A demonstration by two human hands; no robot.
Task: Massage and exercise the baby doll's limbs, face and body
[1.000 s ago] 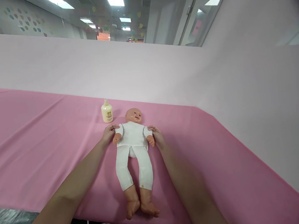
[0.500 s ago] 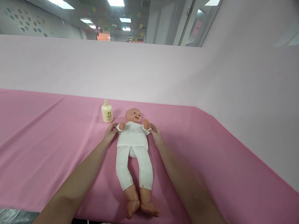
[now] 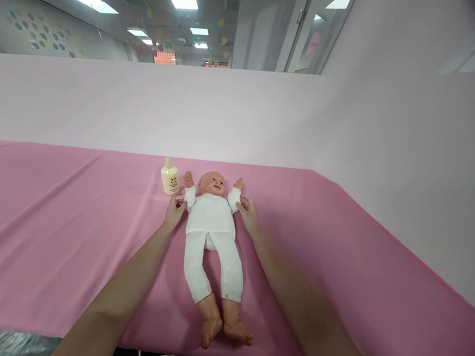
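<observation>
A baby doll in a white cloth top and trousers lies on its back, its head at the far end and its bare feet towards me. Both its forearms point up beside its head. My left hand is closed at the elbow of the doll's arm on the left, fingertips against the white sleeve. On the other side, my right hand pinches the sleeve of the doll's other arm between thumb and fingers. A cream pump bottle with dark print stands upright just beyond my left hand.
The doll rests on a pink padded surface. White walls border it at the back and right. Above the back wall, glass shows a room with ceiling lights. The near edge of the pink surface runs close to my body.
The doll's two forearms have swung up and outward, from over its shoulders to beside its head. My hands stay at its arms with only slight finger movement.
</observation>
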